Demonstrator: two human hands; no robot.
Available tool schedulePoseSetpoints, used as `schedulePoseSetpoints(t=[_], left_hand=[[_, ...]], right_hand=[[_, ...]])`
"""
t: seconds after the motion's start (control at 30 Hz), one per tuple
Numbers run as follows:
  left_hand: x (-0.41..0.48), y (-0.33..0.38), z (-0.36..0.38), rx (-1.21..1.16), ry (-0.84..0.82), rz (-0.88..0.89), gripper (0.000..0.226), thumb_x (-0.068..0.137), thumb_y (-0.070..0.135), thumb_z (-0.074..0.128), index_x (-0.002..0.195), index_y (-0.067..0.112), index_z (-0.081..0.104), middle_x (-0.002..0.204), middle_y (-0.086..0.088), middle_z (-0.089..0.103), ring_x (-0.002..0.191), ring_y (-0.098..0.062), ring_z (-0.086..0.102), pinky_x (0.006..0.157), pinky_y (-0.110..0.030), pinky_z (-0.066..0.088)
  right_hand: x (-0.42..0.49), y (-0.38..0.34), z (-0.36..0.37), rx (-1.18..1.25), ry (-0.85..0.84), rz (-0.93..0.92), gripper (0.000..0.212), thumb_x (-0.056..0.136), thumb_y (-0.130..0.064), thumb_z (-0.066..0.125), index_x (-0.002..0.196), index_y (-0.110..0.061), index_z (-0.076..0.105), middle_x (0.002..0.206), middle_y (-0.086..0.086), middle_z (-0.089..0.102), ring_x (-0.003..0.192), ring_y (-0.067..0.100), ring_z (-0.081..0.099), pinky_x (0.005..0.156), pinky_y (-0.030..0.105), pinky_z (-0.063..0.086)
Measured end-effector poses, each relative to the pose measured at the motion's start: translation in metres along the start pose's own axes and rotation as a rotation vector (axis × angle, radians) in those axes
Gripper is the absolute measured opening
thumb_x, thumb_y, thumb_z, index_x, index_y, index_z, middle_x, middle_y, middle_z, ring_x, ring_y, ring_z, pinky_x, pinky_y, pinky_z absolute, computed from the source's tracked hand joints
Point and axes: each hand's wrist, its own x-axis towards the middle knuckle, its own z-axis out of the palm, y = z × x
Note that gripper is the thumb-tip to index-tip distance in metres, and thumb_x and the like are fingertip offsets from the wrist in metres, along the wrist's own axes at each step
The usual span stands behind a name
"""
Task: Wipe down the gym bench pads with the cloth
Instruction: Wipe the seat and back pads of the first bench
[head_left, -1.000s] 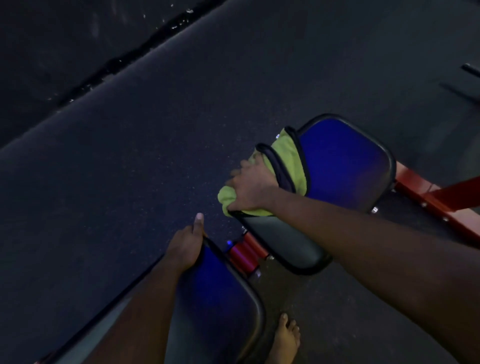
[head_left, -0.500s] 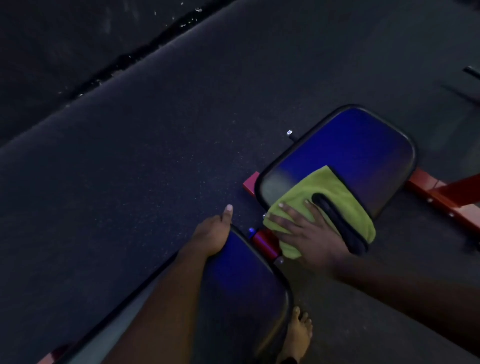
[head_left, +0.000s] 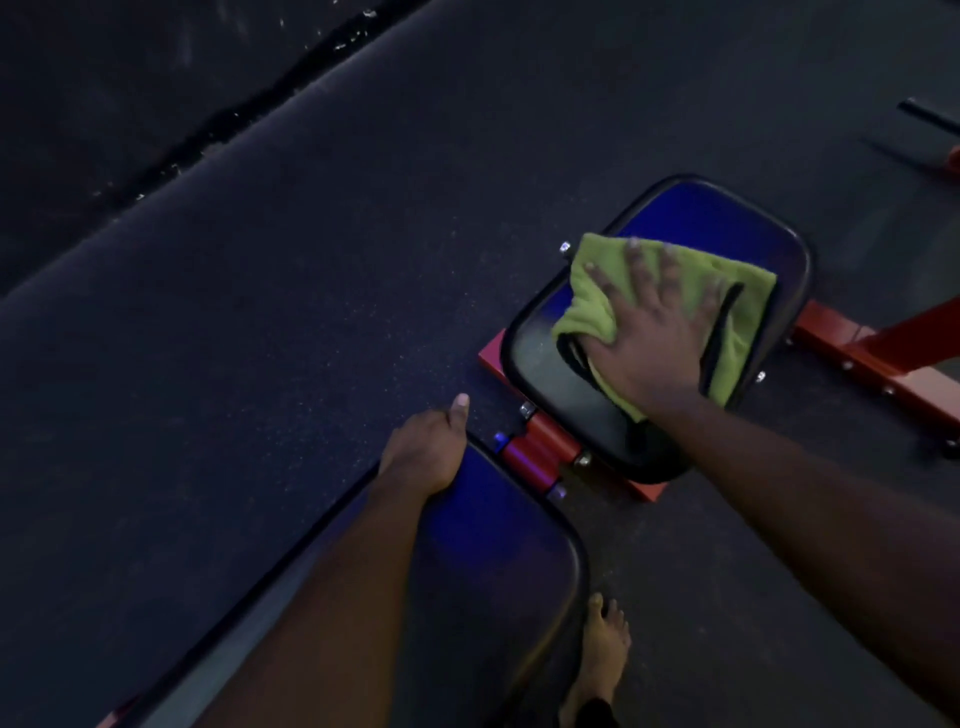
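My right grip (head_left: 649, 338), fingers spread flat, presses the green cloth (head_left: 748, 283) onto the seat pad (head_left: 727, 218), while my left grip (head_left: 423, 452) rests on the back pad (head_left: 498, 545) corner, fingers hidden, closure not determinable.

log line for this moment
step: wipe seat pad | right hand: flat on cloth | left hand: rests on long pad corner

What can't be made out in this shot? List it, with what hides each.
Head view:
- Seat pad: middle covered by the cloth and right hand.
- Back pad: cut off by the bottom edge, under the left forearm.
- Left hand: fingers hidden over the back pad's edge.
- Red frame: runs off the right edge.
- Smears or wetness: too dim to tell.
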Motion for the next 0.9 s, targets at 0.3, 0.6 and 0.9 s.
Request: schedulePoseSetpoints(t=[0.3,0.6,0.9], left_hand=[[-0.005,0.003,-0.001,0.106,-0.003,0.047,0.074,0.1,0.059,0.006,0.134,0.014,0.055,0.132,-0.012,0.059,0.12,-0.026,0.054,0.103,-0.047,0.041],[-0.057,0.04,-0.072,-0.062,-0.077,0.214,0.067,0.101,0.06,0.018,0.14,0.016,0.049,0.144,-0.009,0.049,0.132,-0.024,0.046,0.11,-0.043,0.036],[-0.146,0.173,-0.224,-0.077,0.134,0.537,0.036,0.105,0.033,0.039,0.114,0.009,0.064,0.112,-0.012,0.07,0.108,-0.028,0.063,0.092,-0.04,0.049]], right_hand=[[-0.16,0.005,0.039,-0.17,-0.084,-0.328,0.094,0.079,-0.019,0.056,0.159,-0.049,0.015,0.172,-0.006,0.006,0.158,0.033,0.003,0.115,0.072,-0.003],[-0.137,0.003,-0.066,0.792,-0.016,0.48,0.07,0.084,-0.001,0.06,0.149,-0.025,0.052,0.162,0.002,0.038,0.15,0.028,0.033,0.121,0.037,0.027],[-0.085,0.045,-0.282,1.065,-0.087,0.655,0.042,0.085,-0.02,0.081,0.125,-0.017,0.068,0.127,-0.001,0.046,0.125,0.019,0.043,0.104,0.034,0.034]])
